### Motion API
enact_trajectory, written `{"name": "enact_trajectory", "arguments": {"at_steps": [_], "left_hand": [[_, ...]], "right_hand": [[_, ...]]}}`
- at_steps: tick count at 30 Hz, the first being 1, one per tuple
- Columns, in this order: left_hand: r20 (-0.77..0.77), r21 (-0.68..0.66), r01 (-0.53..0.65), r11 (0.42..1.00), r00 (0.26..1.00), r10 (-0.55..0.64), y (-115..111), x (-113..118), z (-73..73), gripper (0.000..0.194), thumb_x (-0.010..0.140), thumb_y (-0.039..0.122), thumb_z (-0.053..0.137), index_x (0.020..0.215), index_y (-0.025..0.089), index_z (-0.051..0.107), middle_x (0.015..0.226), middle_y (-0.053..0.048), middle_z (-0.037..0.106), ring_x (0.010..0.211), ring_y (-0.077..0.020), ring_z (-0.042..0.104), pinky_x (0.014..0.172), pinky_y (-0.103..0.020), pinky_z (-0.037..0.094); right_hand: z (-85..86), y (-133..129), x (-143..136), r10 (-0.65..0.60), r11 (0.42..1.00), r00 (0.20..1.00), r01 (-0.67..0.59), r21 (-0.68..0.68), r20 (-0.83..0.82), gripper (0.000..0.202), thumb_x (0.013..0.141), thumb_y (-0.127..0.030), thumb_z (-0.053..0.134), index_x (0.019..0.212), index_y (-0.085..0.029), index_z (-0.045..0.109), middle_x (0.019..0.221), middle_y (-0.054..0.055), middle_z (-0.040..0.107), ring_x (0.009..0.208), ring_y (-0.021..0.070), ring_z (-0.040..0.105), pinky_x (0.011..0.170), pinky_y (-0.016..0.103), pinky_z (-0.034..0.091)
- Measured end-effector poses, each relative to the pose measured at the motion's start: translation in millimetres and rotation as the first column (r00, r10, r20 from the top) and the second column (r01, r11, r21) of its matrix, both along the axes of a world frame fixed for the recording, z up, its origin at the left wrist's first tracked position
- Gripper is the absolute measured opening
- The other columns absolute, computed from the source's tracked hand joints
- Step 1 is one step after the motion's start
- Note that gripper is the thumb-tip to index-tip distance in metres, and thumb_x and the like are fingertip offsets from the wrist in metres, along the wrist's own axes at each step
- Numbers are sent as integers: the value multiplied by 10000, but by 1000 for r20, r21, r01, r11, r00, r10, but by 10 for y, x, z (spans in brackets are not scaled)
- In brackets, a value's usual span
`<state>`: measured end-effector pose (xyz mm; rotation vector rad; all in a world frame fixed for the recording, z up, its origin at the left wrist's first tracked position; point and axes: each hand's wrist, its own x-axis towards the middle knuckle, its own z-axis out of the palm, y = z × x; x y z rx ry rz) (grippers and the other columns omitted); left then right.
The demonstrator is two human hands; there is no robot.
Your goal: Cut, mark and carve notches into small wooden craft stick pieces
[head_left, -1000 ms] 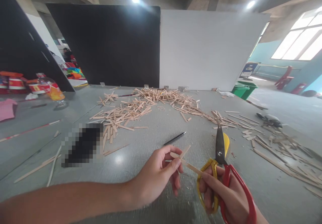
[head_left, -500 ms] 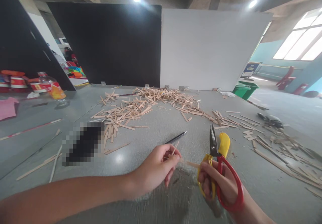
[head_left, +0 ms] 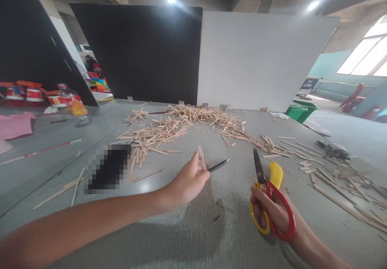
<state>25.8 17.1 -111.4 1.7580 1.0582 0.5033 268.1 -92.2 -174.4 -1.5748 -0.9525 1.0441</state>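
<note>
My left hand (head_left: 189, 180) is above the middle of the grey table, pinching a short, flat wooden strip (head_left: 202, 158) that points up and away. Just beyond its fingertips lies a black pen (head_left: 219, 165). On the right, my right hand (head_left: 270, 208) is wrapped round scissors (head_left: 260, 171) with one red and one yellow handle; their blades point away and look nearly closed. A yellow curved object (head_left: 275, 175) is beside the blades. Many short wooden strips (head_left: 169, 130) form a loose, curved pile farther back.
Long thin strips (head_left: 332, 188) and a dark tool (head_left: 334, 150) lie at the right. A pixelated dark object (head_left: 110, 168) is on the left, with a bottle (head_left: 77, 106) and pink paper (head_left: 16, 126) beyond. Black (head_left: 142, 55) and white (head_left: 263, 59) boards stand behind.
My left hand has moved forward and away from the scissors, with a strip in its fingers. The strip between the two hands no longer shows there. The camera view has turned slightly left.
</note>
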Motion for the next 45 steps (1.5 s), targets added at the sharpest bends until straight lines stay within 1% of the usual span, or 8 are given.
{"name": "enact_trajectory", "arguments": {"at_steps": [3, 6, 9, 17, 28, 34, 40, 45], "left_hand": [[-149, 154, 94, 984, 986, -71, 62, -65, -1, 809, 988, 399, 516, 1667, 147, 156, 1516, -235, 520, 1258, -338, 610, 1032, -444, 470], [-315, 290, 197, 937, 944, -101, 295, -180, 39, 589, 993, 348, 586, 1545, 184, 462, 1425, -191, 604, 1243, -314, 616, 1053, -428, 469], [-506, 355, 226, 907, 862, -17, 687, -338, 121, 349, 1000, 366, 651, 1292, 174, 639, 1283, -112, 661, 1128, -264, 658, 980, -485, 545], [-726, 449, 206, 870, 652, 220, 1299, -576, 173, 372, 992, 354, 677, 1301, 154, 625, 1302, -125, 640, 1110, -258, 667, 928, -449, 585], [-682, 454, 316, 833, 725, 96, 944, -459, 214, 335, 1000, 362, 664, 1269, 163, 636, 1257, -104, 658, 1064, -240, 678, 899, -436, 592], [-526, 475, 479, 738, 827, -198, 546, -203, 292, 161, 1037, 235, 534, 964, 173, 663, 940, -55, 685, 900, -204, 653, 820, -356, 523], [-433, 485, 613, 624, 788, -437, 313, -26, 99, 181, 973, 134, 572, 810, 203, 611, 900, -49, 676, 1000, -232, 634, 875, -338, 471], [-420, 559, 570, 602, 821, -387, 413, -22, -19, 175, 1028, 160, 491, 927, 192, 630, 1064, -90, 695, 1069, -239, 635, 974, -388, 453]], "right_hand": [[-10, -14, -20, 9, 999, 1000, -8, 32, -26, 562, 859, -721, 668, 677, -191, 621, 478, -9, 575, 348, 115, 487, 348, 227, 400], [-16, -36, -51, 16, 999, 994, -13, 31, -104, 522, 886, -688, 665, 698, -204, 607, 505, -28, 555, 357, 105, 459, 334, 216, 375], [-18, -37, -60, 24, 999, 991, -21, 24, -131, 526, 886, -681, 669, 678, -203, 603, 499, -26, 543, 368, 107, 464, 330, 209, 358], [-59, -21, -8, 66, 997, 991, -61, 50, -113, 518, 917, -650, 636, 664, -199, 603, 497, -27, 529, 370, 104, 454, 350, 215, 372], [-42, -37, -4, 83, 994, 993, -76, 74, -88, 505, 931, -630, 635, 675, -196, 599, 532, -14, 562, 411, 106, 484, 385, 219, 393], [-16, -42, -23, 65, 996, 995, -60, 73, -72, 483, 939, -612, 623, 682, -204, 595, 521, -21, 568, 387, 104, 495, 368, 212, 387], [49, -32, -82, 44, 997, 997, -39, 66, -64, 485, 900, -623, 634, 648, -212, 579, 484, -23, 566, 350, 109, 492, 338, 214, 364], [81, -32, -76, 52, 995, 998, -49, 91, -36, 459, 902, -591, 636, 657, -205, 590, 480, -16, 590, 350, 111, 508, 361, 218, 383]]}}
